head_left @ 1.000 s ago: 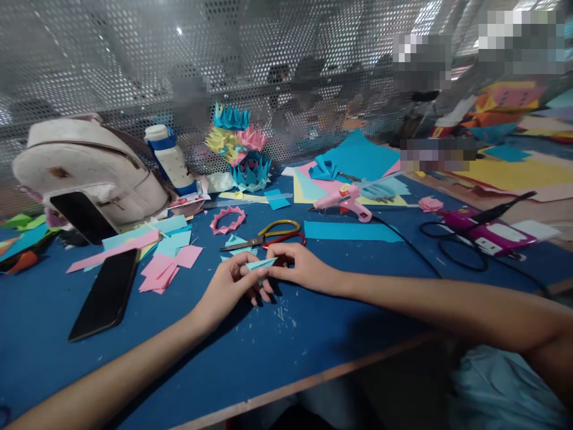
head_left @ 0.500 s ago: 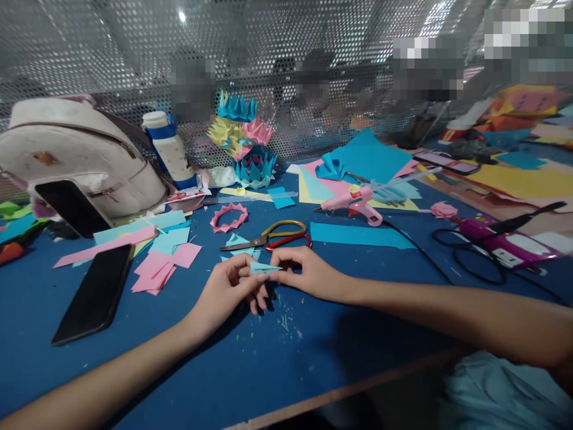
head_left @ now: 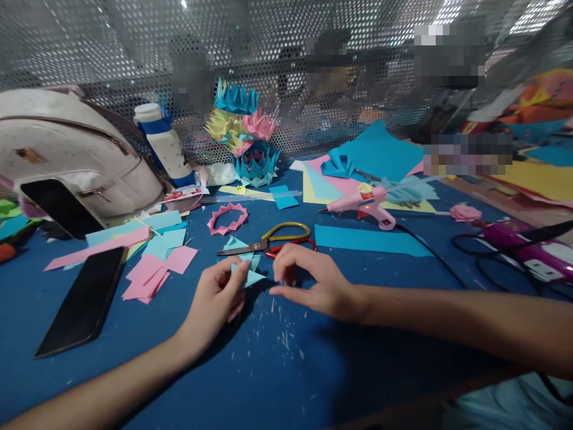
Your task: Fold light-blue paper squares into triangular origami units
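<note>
Between the thumb and fingers of my left hand [head_left: 219, 292] is a small light-blue folded paper triangle [head_left: 250, 277], its point toward the right. My right hand [head_left: 313, 280] hovers just right of that tip, thumb and fingers apart, holding nothing I can see. Behind both hands lie scissors [head_left: 257, 246] with one yellow and one red handle, beside more light-blue folded pieces [head_left: 236, 243]. A pink zigzag paper ring [head_left: 227, 219] rests on the blue table [head_left: 215, 382] further back.
Left stand a phone [head_left: 85, 301], pink paper squares [head_left: 147, 278], a bag [head_left: 71, 149] and a bottle [head_left: 163, 143]. A pink glue gun [head_left: 364, 205] with a black cord lies right, behind a blue strip [head_left: 371, 240]. Paper crowns [head_left: 257, 161] stand at the back.
My right hand has let go of the paper triangle and drawn away to the right. My left hand keeps the triangle, now turned with a broader face showing. The view has shifted slightly.
</note>
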Available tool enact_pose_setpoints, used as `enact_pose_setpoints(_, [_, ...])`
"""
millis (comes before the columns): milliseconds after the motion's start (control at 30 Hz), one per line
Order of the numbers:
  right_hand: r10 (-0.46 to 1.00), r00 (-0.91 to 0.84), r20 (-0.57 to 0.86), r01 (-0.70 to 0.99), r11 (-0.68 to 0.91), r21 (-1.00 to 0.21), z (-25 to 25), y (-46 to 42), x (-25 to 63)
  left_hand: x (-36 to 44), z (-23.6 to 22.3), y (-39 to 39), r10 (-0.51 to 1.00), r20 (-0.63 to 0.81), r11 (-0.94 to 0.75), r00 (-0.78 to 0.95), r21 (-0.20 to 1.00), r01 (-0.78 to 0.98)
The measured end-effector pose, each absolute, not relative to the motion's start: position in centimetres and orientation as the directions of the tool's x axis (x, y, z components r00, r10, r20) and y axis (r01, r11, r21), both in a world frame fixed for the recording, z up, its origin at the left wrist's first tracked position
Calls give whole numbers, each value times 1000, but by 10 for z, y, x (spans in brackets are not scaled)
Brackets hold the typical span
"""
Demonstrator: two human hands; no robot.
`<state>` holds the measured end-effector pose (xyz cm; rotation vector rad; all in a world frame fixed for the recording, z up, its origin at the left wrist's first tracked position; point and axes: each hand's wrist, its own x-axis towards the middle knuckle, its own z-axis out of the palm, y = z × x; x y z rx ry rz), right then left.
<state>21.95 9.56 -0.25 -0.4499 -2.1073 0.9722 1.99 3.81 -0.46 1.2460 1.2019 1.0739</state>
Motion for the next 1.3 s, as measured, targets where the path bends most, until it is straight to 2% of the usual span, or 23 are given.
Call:
enact_pose_setpoints(67, [470, -601, 647, -64, 778, -625, -2, 94, 221, 19, -5, 38, 994, -65, 61, 87, 997, 54])
enact_pose_setpoints(167, [401, -598, 694, -70, 836, -544, -1, 94, 221, 20, -4, 36, 993, -76, 70, 94, 996, 63])
enact_pose_setpoints(867, [342, -688, 640, 34, 897, -441, -2, 105, 222, 22, 2, 31, 984, -58, 39, 168, 993, 113])
enact_pose_setpoints(1300, [343, -712, 613, 47, 894, -445, 0, 105, 222, 23, 2, 31, 985, -56, 29, 161, 986, 164])
